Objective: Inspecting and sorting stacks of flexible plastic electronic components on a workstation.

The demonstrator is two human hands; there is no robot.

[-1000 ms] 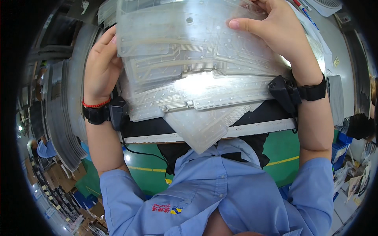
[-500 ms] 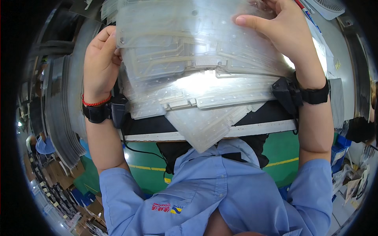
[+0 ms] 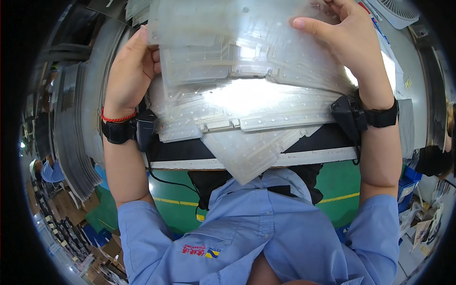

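Several translucent plastic circuit sheets [image 3: 228, 104] with pale printed traces and dots lie in a fanned, overlapping pile before me. A top sheet [image 3: 199, 23] covers the far part of the pile. At its left edge my left hand [image 3: 129, 73] is closed, thumb up against the edge and curled fingers just beneath it. My right hand [image 3: 354, 45] grips the sheets at the far right, its thumb lying on top; the other fingers are partly hidden at the far edge. Glare whitens the middle of the pile. One sheet [image 3: 249, 159] juts past the table's near edge.
The dark table top ends in a white front edge [image 3: 190, 164]. Tall stacks of grey sheets [image 3: 76, 128] stand at the left. A white fan [image 3: 396, 9] and pens [image 3: 375, 21] are at the far right. Black devices [image 3: 145, 130] with cables are strapped to both wrists.
My left hand has shifted slightly right, its thumb straightening and rising along the sheet's edge. The top sheet has moved a little to the right; my right hand has barely moved.
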